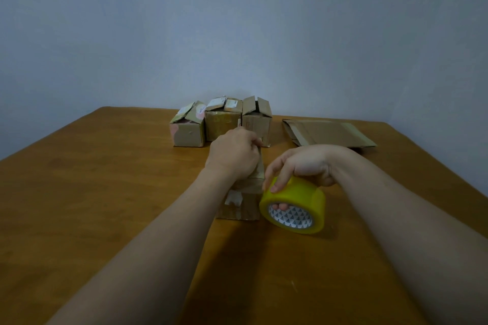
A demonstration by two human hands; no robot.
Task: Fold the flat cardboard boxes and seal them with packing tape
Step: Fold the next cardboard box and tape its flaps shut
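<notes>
A small brown cardboard box (244, 204) stands in the middle of the wooden table (105, 192). My left hand (233, 154) lies on top of it with fingers curled over its far edge, hiding most of its top. My right hand (301, 166) grips a yellow roll of packing tape (295, 206) just right of the box, thumb on the outside, fingers through the core. The roll touches the box's right side. A pile of flat cardboard boxes (330, 132) lies at the back right.
Three folded boxes stand in a row at the far edge: a pink-marked one (188, 126), a middle one (223, 120) and a right one (257, 120) with raised flaps. A blue-grey wall rises behind the table.
</notes>
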